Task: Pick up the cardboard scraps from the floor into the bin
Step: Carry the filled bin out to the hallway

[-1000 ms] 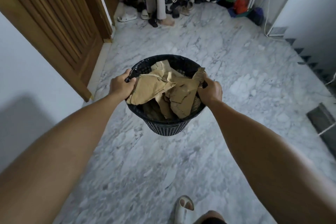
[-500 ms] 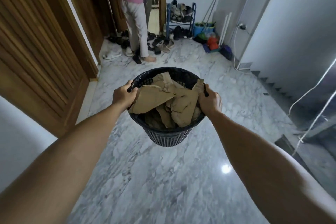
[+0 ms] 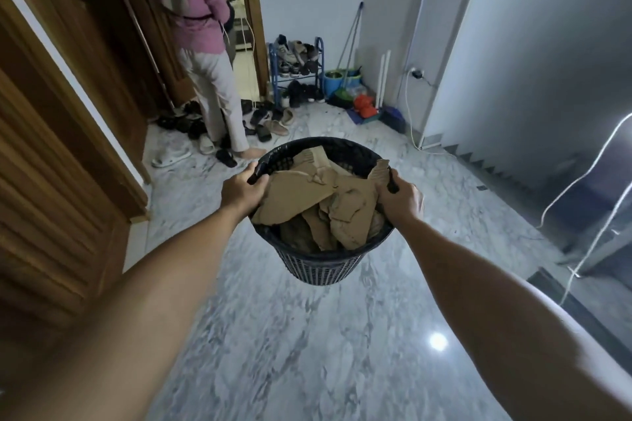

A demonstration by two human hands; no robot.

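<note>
I hold the bin (image 3: 321, 263) above the marble floor (image 3: 307, 352) at the centre of the frame, my left hand (image 3: 241, 191) and right hand (image 3: 400, 200) curled round its rim handles. Cardboard scraps (image 3: 328, 202) fill it to the rim.

Both forearms are seen bare to the frame edge; the left hand (image 3: 241, 193) and the right hand (image 3: 400, 198) are ungloved and unadorned.
</note>
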